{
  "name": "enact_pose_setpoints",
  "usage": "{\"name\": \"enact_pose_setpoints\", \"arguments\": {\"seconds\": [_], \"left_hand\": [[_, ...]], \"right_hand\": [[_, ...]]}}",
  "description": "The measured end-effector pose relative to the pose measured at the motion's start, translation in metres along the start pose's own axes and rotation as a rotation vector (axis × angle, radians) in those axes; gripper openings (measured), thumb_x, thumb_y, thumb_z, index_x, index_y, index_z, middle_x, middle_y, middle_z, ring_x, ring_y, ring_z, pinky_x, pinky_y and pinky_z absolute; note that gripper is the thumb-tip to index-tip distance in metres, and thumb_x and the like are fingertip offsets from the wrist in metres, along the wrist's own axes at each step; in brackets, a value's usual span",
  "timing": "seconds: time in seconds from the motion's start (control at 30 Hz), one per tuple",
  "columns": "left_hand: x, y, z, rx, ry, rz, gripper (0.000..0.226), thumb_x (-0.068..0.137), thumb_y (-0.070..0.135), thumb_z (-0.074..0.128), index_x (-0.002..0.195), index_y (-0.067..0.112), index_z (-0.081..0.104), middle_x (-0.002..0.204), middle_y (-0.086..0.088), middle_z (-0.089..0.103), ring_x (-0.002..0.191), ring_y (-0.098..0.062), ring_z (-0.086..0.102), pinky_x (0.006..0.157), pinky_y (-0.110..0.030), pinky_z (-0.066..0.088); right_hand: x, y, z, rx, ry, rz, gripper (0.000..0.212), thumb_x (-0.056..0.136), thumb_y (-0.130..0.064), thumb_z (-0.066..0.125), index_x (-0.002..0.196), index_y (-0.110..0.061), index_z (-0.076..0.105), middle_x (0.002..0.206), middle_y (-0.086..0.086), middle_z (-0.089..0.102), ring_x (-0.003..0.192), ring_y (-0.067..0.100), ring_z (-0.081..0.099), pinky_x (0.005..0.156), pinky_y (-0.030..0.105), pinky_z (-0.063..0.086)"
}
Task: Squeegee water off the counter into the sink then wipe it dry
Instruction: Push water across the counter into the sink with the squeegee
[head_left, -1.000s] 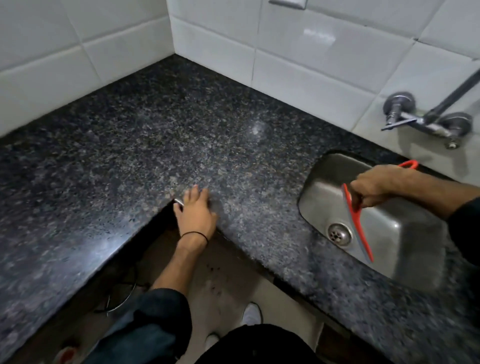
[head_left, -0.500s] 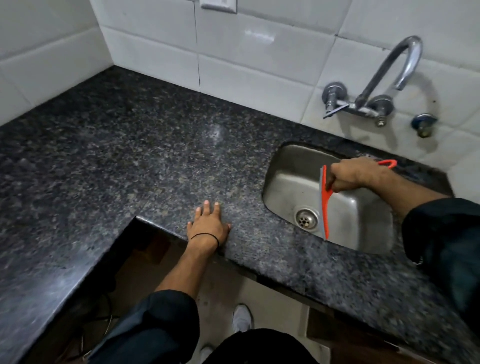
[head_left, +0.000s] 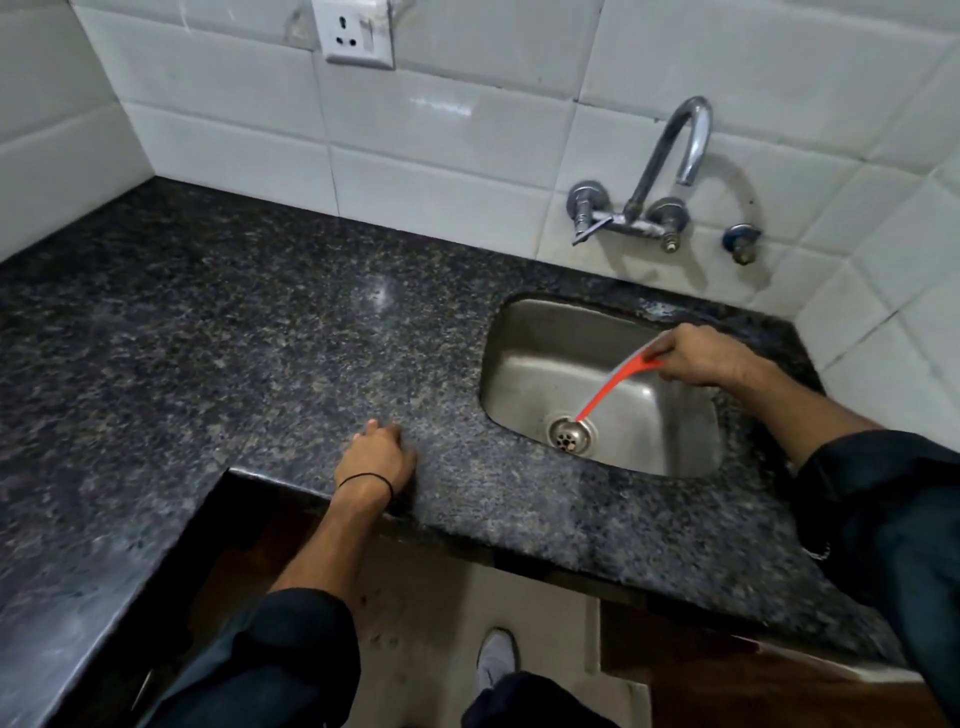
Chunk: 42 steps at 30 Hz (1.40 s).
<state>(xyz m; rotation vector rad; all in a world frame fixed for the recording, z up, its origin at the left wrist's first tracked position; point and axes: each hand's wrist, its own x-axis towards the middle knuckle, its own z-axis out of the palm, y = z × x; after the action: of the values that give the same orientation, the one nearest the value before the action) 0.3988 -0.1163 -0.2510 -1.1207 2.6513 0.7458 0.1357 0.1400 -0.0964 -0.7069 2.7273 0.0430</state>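
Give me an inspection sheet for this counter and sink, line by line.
Surface: dark granite counter, sheen in places; whether wet cannot be told.
Job's things: red squeegee held over the steel sink, lower end near the drain; no wiping cloth seen.
Clutter: nothing seen.
Hands: right hand grips the squeegee; left hand rests on the counter edge, holding nothing.
Cables: nothing seen.
Surroundings: white tiled wall, tap, wall socket.

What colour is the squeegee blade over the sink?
Red-orange, seen in the head view: the squeegee in the right hand.
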Motion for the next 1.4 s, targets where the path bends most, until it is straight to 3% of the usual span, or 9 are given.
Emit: {"name": "enact_pose_setpoints", "arguments": {"seconds": [0.1,0.2,0.27,0.37,0.5,0.73,1.0,1.23,1.4], "left_hand": [[-0.009,0.009,0.002,-0.137,0.118,0.031,0.031,0.095,0.03,0.05,0.119,0.013,0.06,0.117,-0.016,0.064,0.101,-0.036,0.062,0.086,-0.044,0.053],[-0.015,0.029,-0.002,-0.234,0.172,0.103,0.037,0.095,0.027,0.052,0.129,0.013,0.06,0.105,-0.016,0.071,0.095,-0.034,0.065,0.079,-0.038,0.053],[-0.012,0.047,-0.006,-0.252,0.17,0.132,0.038,0.095,0.029,0.052,0.13,0.016,0.06,0.108,-0.014,0.071,0.097,-0.032,0.065,0.078,-0.036,0.05],[0.001,0.074,-0.009,-0.286,0.132,0.163,0.037,0.094,0.029,0.053,0.128,0.018,0.062,0.117,-0.011,0.069,0.106,-0.031,0.064,0.086,-0.038,0.052],[0.022,0.121,-0.01,-0.294,0.121,0.225,0.034,0.089,0.032,0.052,0.117,0.023,0.069,0.111,-0.008,0.072,0.103,-0.029,0.066,0.088,-0.04,0.054],[0.066,0.216,-0.011,-0.268,0.116,0.342,0.032,0.089,0.026,0.059,0.119,0.02,0.069,0.115,-0.007,0.072,0.108,-0.027,0.066,0.096,-0.039,0.051],[0.114,0.331,-0.024,-0.274,0.135,0.533,0.032,0.091,0.015,0.06,0.123,0.012,0.067,0.117,-0.008,0.071,0.108,-0.022,0.067,0.095,-0.026,0.047],[0.146,0.406,-0.026,-0.172,0.24,0.765,0.042,0.089,0.008,0.058,0.132,0.011,0.057,0.141,-0.012,0.053,0.13,-0.029,0.049,0.11,-0.037,0.039],[0.178,0.448,-0.012,0.242,0.199,0.676,0.081,0.089,0.023,0.058,0.156,0.021,0.013,0.165,-0.007,0.005,0.15,-0.029,0.009,0.118,-0.052,0.021]], "right_hand": [[0.004,0.009,0.006,0.199,0.013,0.004,0.035,0.084,-0.014,0.065,0.115,-0.029,0.074,0.071,0.002,0.067,0.06,0.015,0.056,0.053,0.022,0.043],[0.011,0.016,0.019,0.423,0.01,0.023,0.039,0.083,-0.004,0.065,0.115,-0.025,0.072,0.073,0.008,0.07,0.059,0.014,0.051,0.056,0.022,0.042],[0.019,0.022,0.031,0.58,0.0,0.035,0.042,0.081,-0.002,0.066,0.119,-0.02,0.072,0.087,0.018,0.073,0.066,0.021,0.051,0.064,0.027,0.042],[0.032,0.032,0.043,0.725,-0.017,0.058,0.047,0.082,-0.003,0.063,0.124,-0.023,0.068,0.076,0.013,0.064,0.065,0.024,0.045,0.055,0.027,0.036],[0.038,0.046,0.043,0.903,-0.046,0.074,0.045,0.087,0.002,0.055,0.123,-0.023,0.067,0.057,0.004,0.052,0.042,0.011,0.038,0.037,0.017,0.031],[0.064,0.079,0.034,1.417,-0.166,0.076,0.049,0.092,0.007,0.042,0.132,-0.019,0.056,0.058,0.009,0.046,0.039,0.013,0.049,0.039,0.02,0.043],[0.089,0.134,0.027,2.016,-0.184,0.177,0.023,0.094,-0.014,0.042,0.089,-0.002,0.061,0.066,0.016,0.064,0.053,0.022,0.067,0.05,0.031,0.059],[0.112,0.168,0.017,1.955,-0.027,0.031,0.025,0.101,-0.021,0.043,0.097,0.0,0.056,0.072,0.021,0.069,0.062,0.029,0.071,0.057,0.032,0.06],[0.14,0.193,0.001,1.819,0.32,0.067,0.03,0.1,-0.031,0.054,0.087,-0.004,0.057,0.062,0.014,0.067,0.047,0.02,0.064,0.045,0.025,0.054]]}}
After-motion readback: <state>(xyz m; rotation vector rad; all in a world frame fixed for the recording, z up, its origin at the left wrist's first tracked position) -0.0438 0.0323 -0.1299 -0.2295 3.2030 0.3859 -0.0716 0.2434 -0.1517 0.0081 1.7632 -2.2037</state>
